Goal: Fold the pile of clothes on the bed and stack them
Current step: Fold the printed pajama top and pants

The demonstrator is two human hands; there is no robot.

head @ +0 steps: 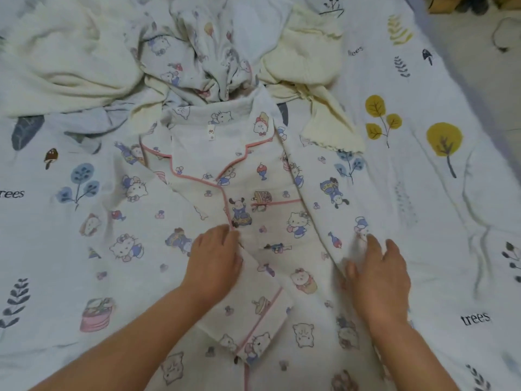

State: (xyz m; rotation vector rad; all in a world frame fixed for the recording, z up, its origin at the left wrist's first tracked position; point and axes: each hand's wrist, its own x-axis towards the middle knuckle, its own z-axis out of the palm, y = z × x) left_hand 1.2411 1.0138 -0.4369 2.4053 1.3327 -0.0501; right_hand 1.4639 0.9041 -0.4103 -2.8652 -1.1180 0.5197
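A white cartoon-print pyjama shirt (pixel 270 193) with pink piping lies face up on the bed, collar away from me. Its left sleeve (pixel 253 314) is folded across the front, cuff near the bottom middle. My left hand (pixel 217 258) rests on that sleeve beside the button placket, fingers loosely bent. My right hand (pixel 377 277) lies flat with spread fingers on the shirt's right sleeve (pixel 324 210), at the garment's right edge. Behind the collar sits the unfolded pile (pixel 203 52): a matching printed piece and cream garments (pixel 304 63).
The bedsheet (pixel 439 193) is white with leaf, tree and "trees" prints and stretches to both sides of the shirt. A cream cloth (pixel 56 66) lies bunched at the far left. The bed's edge and floor (pixel 485 60) show at the top right.
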